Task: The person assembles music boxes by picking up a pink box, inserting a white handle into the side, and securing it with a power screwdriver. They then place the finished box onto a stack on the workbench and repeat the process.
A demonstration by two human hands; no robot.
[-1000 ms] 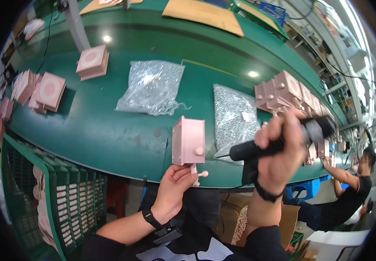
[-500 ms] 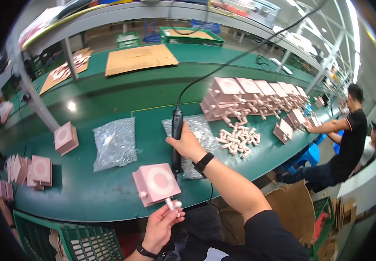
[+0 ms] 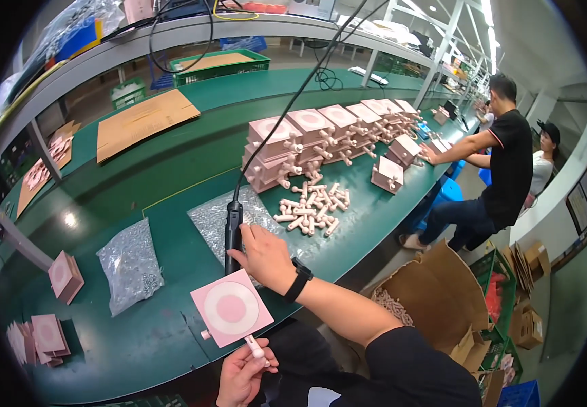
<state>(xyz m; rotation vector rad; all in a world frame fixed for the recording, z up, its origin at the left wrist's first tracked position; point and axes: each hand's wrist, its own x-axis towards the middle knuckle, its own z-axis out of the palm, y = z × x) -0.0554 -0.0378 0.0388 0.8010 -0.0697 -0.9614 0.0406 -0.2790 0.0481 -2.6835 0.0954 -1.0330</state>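
Has brought the right hand (image 3: pixel 272 261) and corded tool (image 3: pixel 234 230) down and leftward in the frame since half a second ago, from the right side of the box (image 3: pixel 231 308) to its upper edge. Grips the tool upright, fingers curled round it, thumb across it. Cannot tell whether tool and box touch. Holds the left hand (image 3: pixel 242 374) at lower centre, fingertips and thumb closed on a pink handle (image 3: pixel 255 348) at the box's lower edge. Has the box at lower centre, just above the left hand, pale ring facing up, small knob at its left. Shows a clear bag (image 3: pixel 209 217) behind the tool, a second bag (image 3: pixel 130 264) farther left, loose handles (image 3: pixel 312 209) heaped at centre beside stacked boxes (image 3: pixel 307 121), an open carton (image 3: pixel 443 278) at lower right, a co-worker (image 3: pixel 510 159) at upper right.
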